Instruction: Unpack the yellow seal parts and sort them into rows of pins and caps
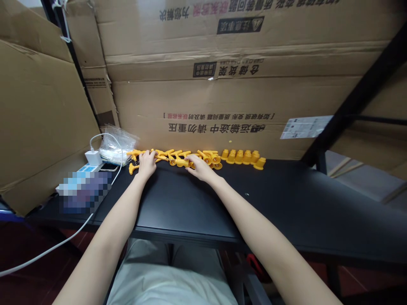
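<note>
Yellow branched pieces (173, 153) lie in a row along the back of the black table (184, 203), with small chains among them. My left hand (148, 163) reaches onto the left part of this row, fingers bent around a yellow piece. To its right, my right hand (199, 168) has its thumb and fingers on a yellow cup-shaped piece (182, 162). More yellow round pieces (216, 159) sit just beyond the right hand. Farther right stand several yellow cups (246, 157) in a cluster. A loose yellow piece (131, 169) lies left of my left hand.
Large cardboard sheets (203, 97) rise behind the table and at the left. On the left are a clear plastic bag (112, 146), a white charger (93, 158) with a cable, a phone (108, 167) and a blurred patch. A black metal post slants up at the right.
</note>
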A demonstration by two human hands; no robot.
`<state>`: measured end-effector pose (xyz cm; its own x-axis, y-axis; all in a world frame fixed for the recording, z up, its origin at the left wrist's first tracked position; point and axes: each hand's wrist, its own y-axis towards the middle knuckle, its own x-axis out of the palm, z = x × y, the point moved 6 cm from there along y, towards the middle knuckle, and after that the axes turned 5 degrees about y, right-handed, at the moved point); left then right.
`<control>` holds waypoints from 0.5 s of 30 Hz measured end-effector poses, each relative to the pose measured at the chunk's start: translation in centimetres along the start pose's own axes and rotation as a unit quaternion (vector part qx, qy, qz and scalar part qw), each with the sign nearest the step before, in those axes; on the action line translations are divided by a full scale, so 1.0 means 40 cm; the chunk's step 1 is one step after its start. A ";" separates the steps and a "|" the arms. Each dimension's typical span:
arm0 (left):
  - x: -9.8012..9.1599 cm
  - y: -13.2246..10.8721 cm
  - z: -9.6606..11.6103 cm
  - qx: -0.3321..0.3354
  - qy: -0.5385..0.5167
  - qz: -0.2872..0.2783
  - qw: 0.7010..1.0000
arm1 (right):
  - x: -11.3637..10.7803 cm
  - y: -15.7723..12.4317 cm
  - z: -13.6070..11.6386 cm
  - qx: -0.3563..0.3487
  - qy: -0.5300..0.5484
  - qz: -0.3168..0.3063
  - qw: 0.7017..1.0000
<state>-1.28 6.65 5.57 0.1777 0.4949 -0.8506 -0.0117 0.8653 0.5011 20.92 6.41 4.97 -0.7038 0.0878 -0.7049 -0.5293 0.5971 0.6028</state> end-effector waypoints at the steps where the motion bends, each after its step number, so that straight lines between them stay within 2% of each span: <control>1: 0.001 0.001 -0.001 0.001 -0.001 0.001 1.000 | 0.001 0.000 0.001 0.000 0.000 0.001 1.000; 6: 0.003 0.002 0.005 0.018 -0.003 0.005 1.000 | 0.001 0.000 0.008 0.011 0.009 0.019 1.000; 15: -0.005 -0.009 0.065 0.128 -0.063 0.042 0.989 | -0.018 0.009 -0.016 -0.003 0.040 0.045 0.998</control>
<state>1.26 6.01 5.98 0.3084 0.5361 -0.7858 0.2145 0.7656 0.6065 20.95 6.05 5.91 -0.7841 0.0769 -0.6158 -0.4651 0.5841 0.6652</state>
